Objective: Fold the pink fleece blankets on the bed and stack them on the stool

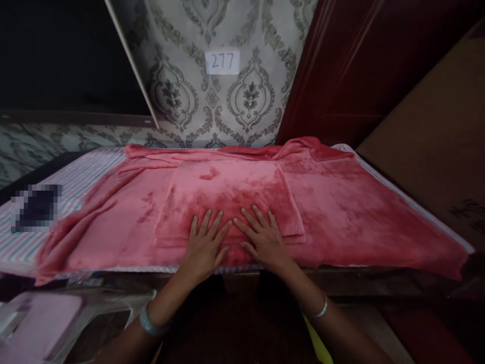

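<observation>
Left hand (204, 248) and right hand (265, 242) lie flat, grip open, on a folded rectangular pink plush blanket (235, 184) mid-scene atop a spread pink plush cloth (348, 217); probably soft, light, best scooped under both sides.

wide pale-blue left bangle (146, 321), thin silvery right bracelet (323, 305)

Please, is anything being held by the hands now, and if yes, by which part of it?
Nothing is held: the left hand and the right hand rest open on the near part of the folded pink plush blanket.
</observation>
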{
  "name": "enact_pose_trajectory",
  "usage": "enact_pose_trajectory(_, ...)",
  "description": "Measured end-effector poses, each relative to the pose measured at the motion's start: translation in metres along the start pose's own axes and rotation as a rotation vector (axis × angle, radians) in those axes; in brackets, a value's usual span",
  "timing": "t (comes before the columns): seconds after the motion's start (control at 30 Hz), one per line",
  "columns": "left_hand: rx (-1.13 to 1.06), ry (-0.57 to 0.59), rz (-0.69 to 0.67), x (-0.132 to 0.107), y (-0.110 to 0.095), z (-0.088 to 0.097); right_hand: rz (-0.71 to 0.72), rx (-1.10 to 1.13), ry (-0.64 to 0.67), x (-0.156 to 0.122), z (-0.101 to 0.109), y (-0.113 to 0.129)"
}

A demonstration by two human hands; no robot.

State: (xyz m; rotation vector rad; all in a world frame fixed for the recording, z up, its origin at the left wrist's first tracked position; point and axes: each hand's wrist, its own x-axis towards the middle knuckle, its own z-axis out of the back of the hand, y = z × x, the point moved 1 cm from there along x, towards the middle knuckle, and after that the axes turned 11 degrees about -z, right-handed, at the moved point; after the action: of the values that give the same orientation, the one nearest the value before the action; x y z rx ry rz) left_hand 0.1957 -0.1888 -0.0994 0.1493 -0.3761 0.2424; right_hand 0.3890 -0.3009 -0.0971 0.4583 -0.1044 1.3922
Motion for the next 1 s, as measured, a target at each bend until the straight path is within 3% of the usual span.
enact_pose_trajectory(0.13,-0.006,-0.034,-0.013,0.0,0.007,0.004,-0.05,0.042,-0.083,-0.005,0.013,-0.014)
enact_pose_trajectory(0.27,-0.016,-0.04,-0.084,0.014,0.018,0.017,-0.331,0.162,-0.327,-0.017,0.026,-0.054)
enact_pose_trajectory(0.37,-0.092,0.016,-0.205,0.046,0.023,0.034,-0.462,0.327,-0.408,-0.024,0.028,-0.082)
enact_pose_trajectory(0.5,-0.206,0.171,-0.348,0.117,0.019,0.048,-0.526,0.45,-0.402,-0.026,0.025,-0.094)
enact_pose_trajectory(0.67,-0.288,0.219,-0.493,0.211,0.006,0.024,-0.539,0.436,-0.402,-0.028,0.027,-0.087)
enact_pose_trajectory(0.77,-0.363,0.255,-0.648,0.248,-0.002,-0.001,-0.5,0.449,-0.435,-0.03,0.03,-0.082)
enact_pose_trajectory(0.87,-0.378,0.291,-0.743,0.263,-0.006,-0.018,-0.44,0.495,-0.474,-0.029,0.037,-0.075)
enact_pose_trajectory(1.0,-0.365,0.217,-0.689,0.258,-0.003,-0.024,-0.367,0.489,-0.454,-0.024,0.049,-0.063)
